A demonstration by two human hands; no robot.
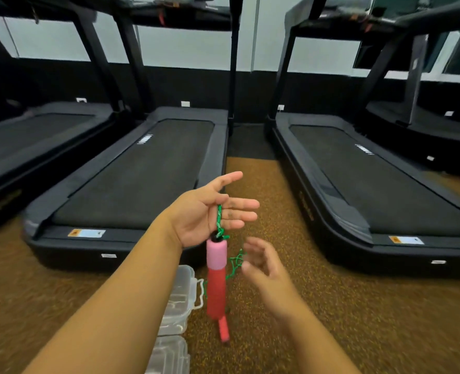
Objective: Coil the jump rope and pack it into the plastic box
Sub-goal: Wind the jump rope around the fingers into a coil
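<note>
Head view: coiling looks just begun. The left hand (210,211), fingers spread wide, carries the green rope (219,221) draped over its palm; the pink handle (217,276) dangles below. The blurred right hand (261,263), loosely curled, nears the trailing cord, apparently to wind it. The plastic box (179,298) waits lower left.

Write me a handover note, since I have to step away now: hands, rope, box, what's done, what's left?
Left hand: palm up, fingers straight, green rope draped over it.
Pink handle hangs below it; the second handle dangles lower.
Right hand: blurred, loosely open, holding nothing, beside the hanging rope.
Plastic box: on the floor, below the left forearm; nothing visible inside.
Done: rope lifted.
Left: coil it, pack it.
</note>
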